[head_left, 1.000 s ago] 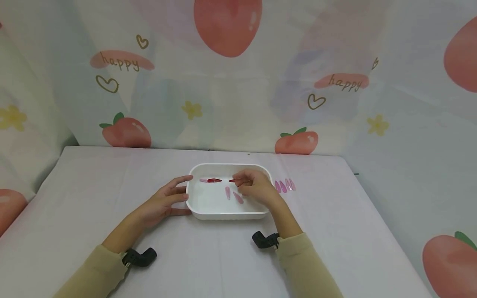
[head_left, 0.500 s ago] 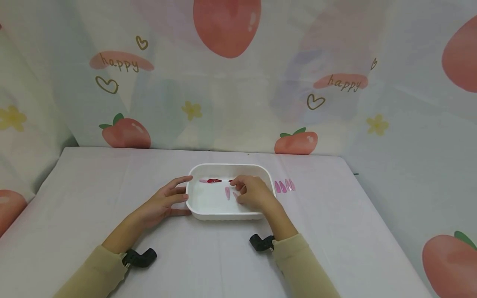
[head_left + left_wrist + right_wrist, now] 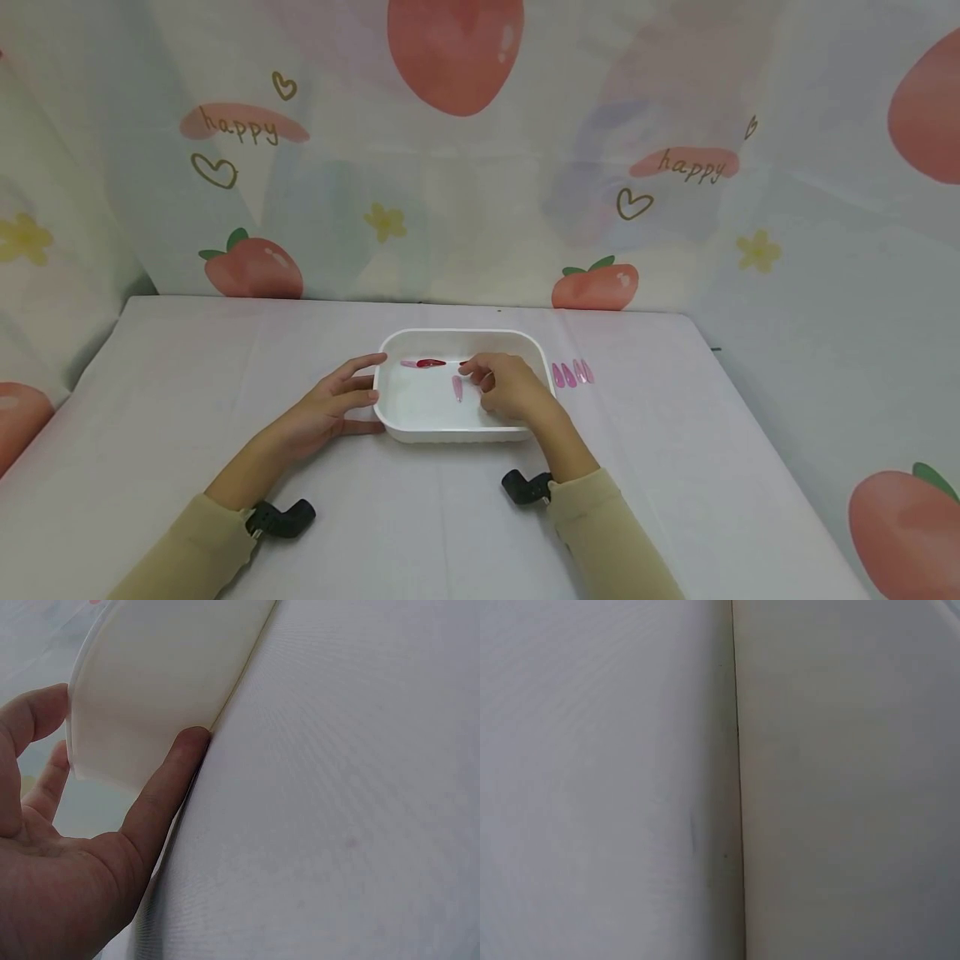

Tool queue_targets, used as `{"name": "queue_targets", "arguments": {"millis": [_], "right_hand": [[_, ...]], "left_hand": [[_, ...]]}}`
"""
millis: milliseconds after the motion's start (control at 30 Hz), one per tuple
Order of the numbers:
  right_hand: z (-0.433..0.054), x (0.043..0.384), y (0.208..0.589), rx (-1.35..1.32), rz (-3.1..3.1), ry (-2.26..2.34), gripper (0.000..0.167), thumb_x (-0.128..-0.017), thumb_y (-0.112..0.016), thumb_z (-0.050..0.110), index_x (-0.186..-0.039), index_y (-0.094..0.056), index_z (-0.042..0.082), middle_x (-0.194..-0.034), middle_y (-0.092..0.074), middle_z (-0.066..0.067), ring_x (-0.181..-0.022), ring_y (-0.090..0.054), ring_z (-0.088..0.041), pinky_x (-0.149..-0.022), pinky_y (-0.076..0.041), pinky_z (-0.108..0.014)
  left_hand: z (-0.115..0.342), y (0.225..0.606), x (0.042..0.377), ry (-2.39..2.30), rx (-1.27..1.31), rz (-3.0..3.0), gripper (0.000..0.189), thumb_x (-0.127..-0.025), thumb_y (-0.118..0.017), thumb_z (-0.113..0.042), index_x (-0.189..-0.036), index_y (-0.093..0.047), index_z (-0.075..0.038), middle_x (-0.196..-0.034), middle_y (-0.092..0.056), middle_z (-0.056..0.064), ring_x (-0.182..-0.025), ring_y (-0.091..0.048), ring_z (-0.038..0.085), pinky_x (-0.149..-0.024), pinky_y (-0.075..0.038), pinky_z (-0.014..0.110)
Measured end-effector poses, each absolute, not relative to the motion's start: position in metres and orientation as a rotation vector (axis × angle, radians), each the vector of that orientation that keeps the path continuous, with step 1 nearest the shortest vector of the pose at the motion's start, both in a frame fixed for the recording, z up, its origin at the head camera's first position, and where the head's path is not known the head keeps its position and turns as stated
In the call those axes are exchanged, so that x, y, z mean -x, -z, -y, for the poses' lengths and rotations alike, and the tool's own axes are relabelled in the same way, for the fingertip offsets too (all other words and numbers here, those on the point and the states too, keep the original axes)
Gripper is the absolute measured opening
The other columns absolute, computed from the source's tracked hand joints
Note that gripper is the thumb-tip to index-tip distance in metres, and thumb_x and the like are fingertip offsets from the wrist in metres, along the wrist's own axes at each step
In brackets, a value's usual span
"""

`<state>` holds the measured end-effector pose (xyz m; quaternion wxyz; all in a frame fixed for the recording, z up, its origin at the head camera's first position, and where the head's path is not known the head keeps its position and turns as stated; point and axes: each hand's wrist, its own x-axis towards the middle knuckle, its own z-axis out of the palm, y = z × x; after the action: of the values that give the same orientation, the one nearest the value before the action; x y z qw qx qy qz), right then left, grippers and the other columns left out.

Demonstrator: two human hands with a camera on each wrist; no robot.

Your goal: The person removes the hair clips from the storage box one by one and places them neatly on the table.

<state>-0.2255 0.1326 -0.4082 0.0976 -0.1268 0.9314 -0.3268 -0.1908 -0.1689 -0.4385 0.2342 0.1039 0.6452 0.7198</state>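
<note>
A white tray (image 3: 465, 435) stands on the table. My left hand (image 3: 318, 408) rests against its left end, fingertips at the rim; in the left wrist view the thumb (image 3: 169, 784) touches the tray's outer wall. Over the tray's right half, my right hand (image 3: 510, 387) bends its fingers down among snap hair clips; what lies under its fingertips is hidden. A red hair clip (image 3: 431, 363) and a pink hair clip (image 3: 408, 364) lie end to end near the back wall. Another red hair clip (image 3: 462, 363) barely shows at the right fingertips. Below lies a pale pink hair clip (image 3: 457, 388).
Several pink hair clips (image 3: 572, 374) lie in a row on the white tablecloth (image 3: 645, 467), just right of the tray. A printed cloth backdrop (image 3: 465, 192) rises behind the table. In the right wrist view there is only the tray's outer wall (image 3: 847, 787) and the tablecloth.
My right hand has come slightly down and left in the tray, leaving the red clip mostly covered. Its thumb side now hides the pink clip seen there earlier. My left hand has stayed put.
</note>
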Motion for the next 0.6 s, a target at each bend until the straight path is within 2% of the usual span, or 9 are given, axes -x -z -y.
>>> {"name": "queue_targets", "arguments": {"millis": [233,400,600], "right_hand": [[-0.136,0.227,0.406,0.371,-2.67,1.142,0.049,-0.076,-0.064,-0.013,-0.115,-0.072,0.016,-0.104,-0.067,-0.002,-0.091,-0.062,-0.019,-0.076,-0.056,-0.027],[-0.141,0.23,0.405,0.424,-2.614,1.285,0.045,-0.079,-0.068,-0.011,-0.117,-0.072,0.013,-0.101,-0.069,-0.006,-0.089,-0.062,-0.02,-0.074,-0.055,-0.026],[-0.149,0.234,0.4,0.442,-2.537,1.486,0.04,-0.085,-0.069,-0.005,-0.122,-0.07,0.008,-0.103,-0.071,-0.008,-0.092,-0.062,-0.022,-0.077,-0.054,-0.026]], "left_hand": [[0.169,0.439,0.191,-1.979,-0.294,-1.763,0.064,-0.102,-0.054,-0.008,-0.158,-0.024,-0.018,-0.156,-0.028,0.021,-0.132,-0.047,0.039,-0.095,-0.054,0.054],[0.168,0.439,0.191,-1.977,-0.296,-1.757,0.064,-0.101,-0.055,-0.008,-0.157,-0.025,-0.019,-0.157,-0.027,0.021,-0.133,-0.047,0.039,-0.096,-0.054,0.053],[0.168,0.438,0.19,-1.976,-0.289,-1.767,0.063,-0.102,-0.054,-0.008,-0.157,-0.026,-0.019,-0.157,-0.027,0.021,-0.134,-0.045,0.04,-0.095,-0.054,0.054]]}}
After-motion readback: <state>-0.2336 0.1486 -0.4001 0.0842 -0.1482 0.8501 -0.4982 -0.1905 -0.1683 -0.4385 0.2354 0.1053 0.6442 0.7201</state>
